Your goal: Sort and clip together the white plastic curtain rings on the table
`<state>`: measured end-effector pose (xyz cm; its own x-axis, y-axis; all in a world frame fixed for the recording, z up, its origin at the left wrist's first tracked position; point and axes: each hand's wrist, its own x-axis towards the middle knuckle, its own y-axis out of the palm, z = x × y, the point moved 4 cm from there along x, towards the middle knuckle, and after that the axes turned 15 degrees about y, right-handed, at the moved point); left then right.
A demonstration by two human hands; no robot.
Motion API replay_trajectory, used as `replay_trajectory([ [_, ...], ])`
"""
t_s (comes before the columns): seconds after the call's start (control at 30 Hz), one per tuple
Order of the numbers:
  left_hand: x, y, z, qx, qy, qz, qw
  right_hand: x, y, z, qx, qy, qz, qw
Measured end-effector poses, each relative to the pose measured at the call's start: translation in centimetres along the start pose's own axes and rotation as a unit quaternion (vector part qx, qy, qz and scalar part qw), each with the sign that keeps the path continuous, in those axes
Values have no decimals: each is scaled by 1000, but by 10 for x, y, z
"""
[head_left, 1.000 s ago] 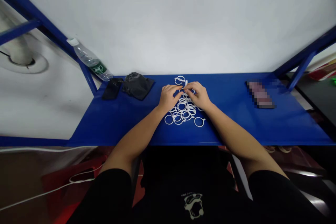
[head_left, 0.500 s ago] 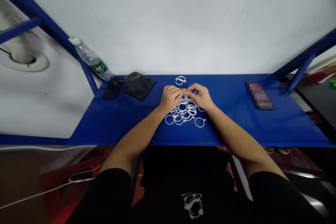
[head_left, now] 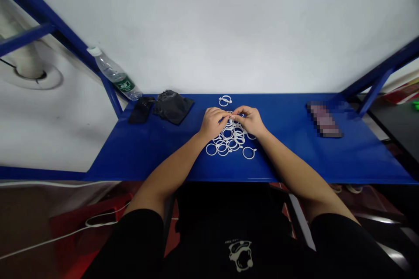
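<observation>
My left hand and my right hand meet fingertip to fingertip over a loose pile of white curtain rings. Both are closed in a pinch on a small white ring, mostly hidden by the fingers. Each ring in the pile is a thin hoop with a small tab. One single ring lies apart, below my right hand. Beyond the fingers, a pair of overlapping rings rests near the wall.
The blue tabletop ends at a white wall. At left are a black pouch, a dark flat object and a plastic bottle leaning on the blue frame. A pixelated flat object lies at right.
The fingertips have shifted only very slightly, still pinched together. The pile and the pair of rings stay where they were.
</observation>
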<state>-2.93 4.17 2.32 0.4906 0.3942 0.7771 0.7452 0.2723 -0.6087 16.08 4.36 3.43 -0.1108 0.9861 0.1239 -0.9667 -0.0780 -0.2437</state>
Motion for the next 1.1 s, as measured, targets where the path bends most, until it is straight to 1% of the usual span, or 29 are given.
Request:
replay_trajectory([
  [0.1,1,-3,-1,0,2,-3,1000,1,-1,-3,7,-2,14,1000],
  [0.17,3,-5,-2,0,8,-3,1000,2,-5,-5,-16,-7,-3,1000],
  [0.27,4,-6,-6,-4,14,17,1000,6,-17,-12,-101,-30,-52,993],
  [0.33,4,-4,-7,-8,3,40,999,11,-24,-19,-168,-45,-65,983],
  [0.4,2,-1,-6,-12,-18,56,998,19,-29,-27,-216,-45,-55,974],
  [0.5,-1,4,-2,-13,-53,60,997,35,-32,-34,-273,-43,-29,961],
  [0.6,-3,8,2,-15,-70,59,996,52,-27,-33,-344,-25,-5,939],
  [0.7,-3,11,3,-19,-73,68,995,71,-12,-31,-421,14,16,907],
  [0.77,-3,11,3,-20,-73,76,994,81,-1,-28,-453,30,23,891],
  [0.83,-3,10,3,-20,-76,82,994,87,6,-25,-474,36,31,879],
  [0.9,-3,9,3,-19,-81,87,993,89,6,-22,-499,35,30,866],
  [1.0,-3,9,3,-23,-84,91,992,82,-10,-19,-535,28,2,844],
  [1.1,-3,12,2,-33,-80,93,992,63,-40,-21,-561,44,-38,826],
])
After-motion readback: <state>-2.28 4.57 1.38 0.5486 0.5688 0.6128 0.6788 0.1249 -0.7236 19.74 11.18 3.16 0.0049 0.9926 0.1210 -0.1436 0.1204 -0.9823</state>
